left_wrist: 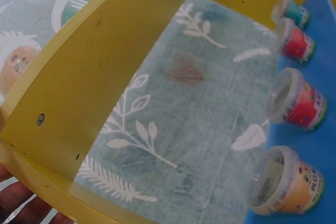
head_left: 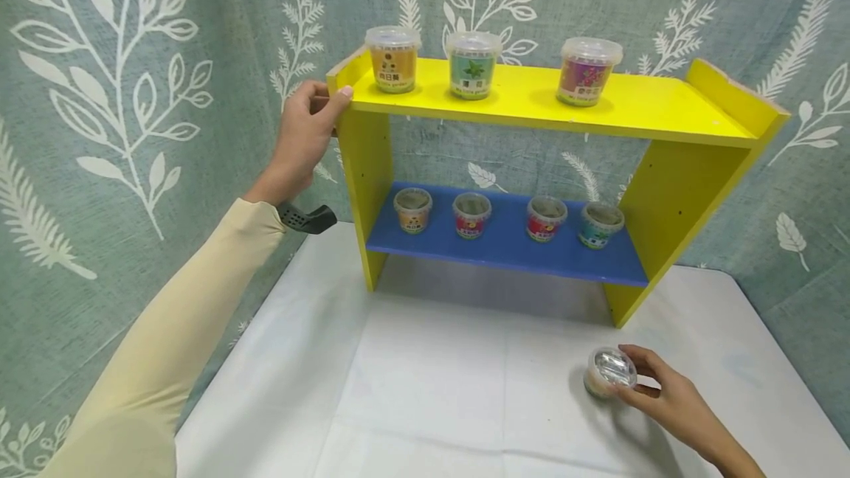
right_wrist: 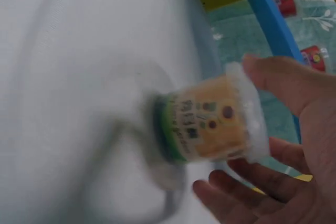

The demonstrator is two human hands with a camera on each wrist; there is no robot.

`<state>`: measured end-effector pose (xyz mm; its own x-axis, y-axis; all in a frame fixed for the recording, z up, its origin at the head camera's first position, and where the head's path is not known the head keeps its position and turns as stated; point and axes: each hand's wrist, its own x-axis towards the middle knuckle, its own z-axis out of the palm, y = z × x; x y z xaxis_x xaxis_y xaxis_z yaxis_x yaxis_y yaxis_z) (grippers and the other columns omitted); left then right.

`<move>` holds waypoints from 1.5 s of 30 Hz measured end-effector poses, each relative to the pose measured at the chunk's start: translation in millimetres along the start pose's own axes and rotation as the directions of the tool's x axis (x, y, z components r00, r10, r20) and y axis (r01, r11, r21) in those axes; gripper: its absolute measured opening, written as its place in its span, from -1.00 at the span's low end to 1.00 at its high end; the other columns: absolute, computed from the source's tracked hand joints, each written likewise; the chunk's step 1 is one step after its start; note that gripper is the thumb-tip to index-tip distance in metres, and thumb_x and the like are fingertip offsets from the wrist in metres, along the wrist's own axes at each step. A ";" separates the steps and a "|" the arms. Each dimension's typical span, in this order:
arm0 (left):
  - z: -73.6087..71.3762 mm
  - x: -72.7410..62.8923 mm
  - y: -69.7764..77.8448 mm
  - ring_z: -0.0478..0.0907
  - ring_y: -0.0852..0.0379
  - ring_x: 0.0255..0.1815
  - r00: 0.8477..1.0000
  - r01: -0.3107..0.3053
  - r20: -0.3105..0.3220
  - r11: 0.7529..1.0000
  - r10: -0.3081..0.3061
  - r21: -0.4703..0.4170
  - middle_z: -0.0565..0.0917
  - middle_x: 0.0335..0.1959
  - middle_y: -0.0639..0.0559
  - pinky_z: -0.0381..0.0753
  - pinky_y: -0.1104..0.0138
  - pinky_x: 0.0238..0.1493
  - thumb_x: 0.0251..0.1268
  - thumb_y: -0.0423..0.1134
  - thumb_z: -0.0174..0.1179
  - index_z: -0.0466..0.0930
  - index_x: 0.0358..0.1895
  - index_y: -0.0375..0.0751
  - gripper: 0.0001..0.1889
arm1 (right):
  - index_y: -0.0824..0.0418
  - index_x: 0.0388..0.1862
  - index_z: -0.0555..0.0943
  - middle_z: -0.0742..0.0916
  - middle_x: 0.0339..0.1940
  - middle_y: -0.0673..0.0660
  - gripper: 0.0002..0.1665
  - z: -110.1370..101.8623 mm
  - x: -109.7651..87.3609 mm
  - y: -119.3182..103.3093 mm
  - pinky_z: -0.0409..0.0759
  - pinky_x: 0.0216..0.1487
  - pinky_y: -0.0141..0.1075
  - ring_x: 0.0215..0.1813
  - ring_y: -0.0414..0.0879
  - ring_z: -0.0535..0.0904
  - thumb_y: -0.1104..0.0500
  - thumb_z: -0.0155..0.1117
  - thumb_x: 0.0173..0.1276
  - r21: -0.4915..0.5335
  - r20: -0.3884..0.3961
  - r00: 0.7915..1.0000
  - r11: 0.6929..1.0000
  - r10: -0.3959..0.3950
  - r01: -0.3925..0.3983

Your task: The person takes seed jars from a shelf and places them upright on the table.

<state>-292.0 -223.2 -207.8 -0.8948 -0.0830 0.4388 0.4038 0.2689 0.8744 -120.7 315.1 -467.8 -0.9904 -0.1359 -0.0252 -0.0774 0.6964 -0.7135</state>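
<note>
Right hand (head_left: 667, 393) pinches a cup (head_left: 606, 376) near the rim, just in front of the right end of the shelf (head_left: 524, 91); left hand (head_left: 307, 127), well apart from that cup, grips the shelf's upper left corner, near the leftmost top cup (head_left: 393, 68).

Bright light leaves soft shadows near the left edge of the table (head_left: 432, 389); the cup (head_left: 606, 375) glints on top; wrist views look dimmer, the right one smeared.

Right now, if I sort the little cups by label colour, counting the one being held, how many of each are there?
Orange cups: 3, one in the right grip
Red cups: 2
Blue-green cups: 2
Purple cup: 1
Total: 8
</note>
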 end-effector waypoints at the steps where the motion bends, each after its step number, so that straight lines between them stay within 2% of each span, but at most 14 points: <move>1: -0.3 0.1 -0.1 0.52 0.07 0.01 1.000 0.002 0.000 1.000 -0.002 -0.002 0.56 0.02 0.02 0.50 0.24 0.00 0.50 0.12 0.19 0.48 0.09 -0.09 -0.61 | 0.23 0.48 0.35 0.63 0.25 0.24 -0.13 -2.9 0.9 -1.0 0.66 -0.02 -0.39 0.15 -0.21 0.59 -0.17 0.43 0.38 -0.013 0.001 1.000 1.000 -0.006 0.006; 6: -1.7 0.3 0.5 0.52 0.08 0.02 1.000 0.013 -0.006 1.000 -0.013 -0.007 0.56 0.03 0.03 0.50 0.24 0.00 0.49 0.12 0.19 0.49 0.09 -0.09 -0.61 | 0.21 0.49 0.35 0.60 0.29 0.28 -0.22 -22.0 8.4 -10.4 0.62 -0.06 -0.41 0.24 0.19 0.57 -0.20 0.28 0.50 -0.089 -0.030 0.999 0.996 -0.024 0.022; 9: -2.0 0.1 1.2 0.52 0.09 0.02 1.000 0.016 -0.011 1.000 -0.016 -0.005 0.57 0.03 0.03 0.51 0.24 0.00 0.49 0.12 0.20 0.49 0.10 -0.09 -0.61 | 0.21 0.49 0.35 0.60 0.29 0.29 -0.22 -33.9 12.9 -18.9 0.59 -0.07 -0.45 0.25 0.23 0.56 -0.22 0.24 0.52 -0.111 -0.054 0.998 0.994 -0.030 0.024; 11: -1.6 0.1 1.4 0.52 0.08 0.02 1.000 0.017 -0.008 1.000 -0.017 -0.002 0.56 0.03 0.02 0.50 0.24 0.00 0.50 0.12 0.19 0.48 0.10 -0.10 -0.60 | 0.20 0.48 0.36 0.61 0.27 0.28 -0.25 -41.6 14.5 -24.2 0.58 -0.09 -0.49 0.23 0.18 0.57 -0.20 0.24 0.53 -0.125 -0.076 0.996 0.991 -0.053 0.043; 15: -0.3 -0.5 1.4 0.52 0.08 0.01 1.000 0.018 -0.003 1.000 -0.018 -0.001 0.56 0.03 0.02 0.50 0.25 0.01 0.50 0.12 0.19 0.48 0.09 -0.10 -0.61 | 0.18 0.45 0.40 0.62 0.23 0.24 -0.34 -58.9 16.2 -34.8 0.53 -0.11 -0.59 0.13 -0.32 0.54 -0.11 0.26 0.55 -0.147 -0.123 0.984 0.983 -0.129 0.110; 18: -0.6 -1.2 0.0 0.52 0.08 0.00 1.000 0.022 -0.003 1.000 -0.023 -0.009 0.56 0.03 0.02 0.50 0.24 0.01 0.50 0.12 0.19 0.49 0.08 -0.10 -0.62 | 0.19 0.43 0.41 0.62 0.21 0.22 -0.38 -71.0 18.3 -45.2 0.48 -0.12 -0.66 0.04 -0.57 0.43 -0.08 0.26 0.56 -0.151 -0.155 0.974 0.978 -0.166 0.143; 19: -0.9 -1.3 -0.4 0.52 0.08 0.00 1.000 0.025 -0.004 1.000 -0.025 -0.011 0.56 0.02 0.02 0.50 0.24 0.01 0.50 0.12 0.19 0.49 0.08 -0.09 -0.62 | 0.20 0.44 0.41 0.61 0.21 0.22 -0.38 -74.6 19.6 -48.8 0.46 -0.12 -0.68 0.04 -0.59 0.41 -0.07 0.25 0.56 -0.149 -0.162 0.971 0.977 -0.175 0.151; 24: -1.4 -0.4 -0.7 0.52 0.09 0.00 1.000 0.031 -0.001 0.999 -0.031 -0.006 0.55 0.03 0.03 0.49 0.24 0.01 0.49 0.12 0.19 0.48 0.09 -0.09 -0.61 | 0.25 0.42 0.43 0.59 0.18 0.20 -0.44 -89.0 23.7 -67.8 0.44 -0.11 -0.70 0.04 -0.58 0.42 0.03 0.25 0.58 -0.135 -0.196 0.948 0.965 -0.250 0.227; 30: 0.0 1.1 0.3 0.52 0.08 0.00 1.000 0.026 -0.003 1.000 -0.026 -0.011 0.55 0.03 0.03 0.49 0.23 0.01 0.49 0.12 0.19 0.49 0.09 -0.09 -0.61 | 0.16 0.43 0.44 0.61 0.19 0.15 -0.47 -101.9 27.8 -90.0 0.42 -0.07 -0.71 0.08 -0.51 0.45 0.07 0.25 0.57 -0.126 -0.225 0.932 0.957 -0.284 0.261; 40: -2.4 1.5 -1.3 0.52 0.07 0.01 1.000 0.029 -0.007 1.000 -0.029 -0.002 0.55 0.03 0.02 0.49 0.24 0.01 0.50 0.12 0.18 0.48 0.12 -0.09 -0.60 | 0.12 0.43 0.46 0.61 0.10 -0.19 -0.47 -111.8 40.3 -129.9 0.41 -0.04 -0.72 0.10 -0.43 0.49 0.18 0.30 0.53 -0.119 -0.269 0.888 0.928 -0.373 0.354; 45: -0.6 1.2 -0.3 0.52 0.05 0.03 0.999 0.032 -0.007 0.999 -0.033 -0.009 0.55 0.03 0.03 0.50 0.24 0.00 0.50 0.12 0.18 0.48 0.13 -0.09 -0.60 | 0.13 0.44 0.44 0.62 0.10 -0.14 -0.46 -117.8 47.1 -146.9 0.43 -0.06 -0.72 0.07 -0.39 0.52 0.21 0.30 0.53 -0.107 -0.300 0.874 0.924 -0.383 0.368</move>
<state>-293.0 -223.9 -207.4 -0.9061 -0.0981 0.4115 0.3763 0.2575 0.8900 -169.4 289.4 -281.7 -0.8701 -0.1738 0.4612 -0.4481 0.6685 -0.5936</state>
